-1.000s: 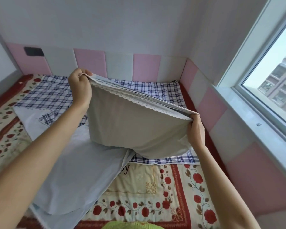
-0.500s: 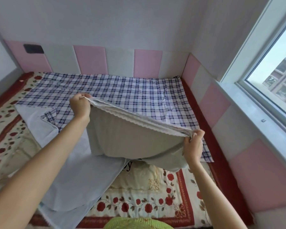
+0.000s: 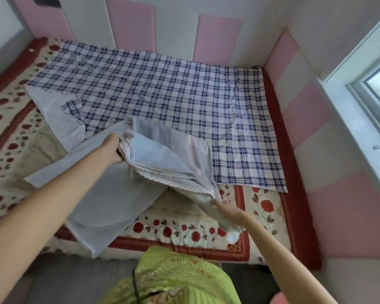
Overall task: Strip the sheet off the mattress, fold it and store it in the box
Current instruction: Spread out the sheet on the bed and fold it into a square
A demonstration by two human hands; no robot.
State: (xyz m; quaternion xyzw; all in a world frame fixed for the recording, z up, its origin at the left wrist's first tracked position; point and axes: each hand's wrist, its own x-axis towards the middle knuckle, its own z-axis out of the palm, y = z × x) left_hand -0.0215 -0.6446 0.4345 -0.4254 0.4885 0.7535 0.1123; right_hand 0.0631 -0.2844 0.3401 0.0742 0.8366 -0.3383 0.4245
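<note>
Floral mattress [image 3: 184,229] under plaid sheet [image 3: 173,95] lying flat far and right, near-left part raised in pale folded layers, lace edge clutched at its left end by left grip [image 3: 112,148], right grip [image 3: 227,208] on near end, blurred, closed or open unclear.

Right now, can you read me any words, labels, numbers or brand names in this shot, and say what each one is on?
No readable text in this view.
The pale sheet, the checked cloth, the rose-patterned quilt and the pink wall panels show only pattern or plain colour, no lettering.
</note>
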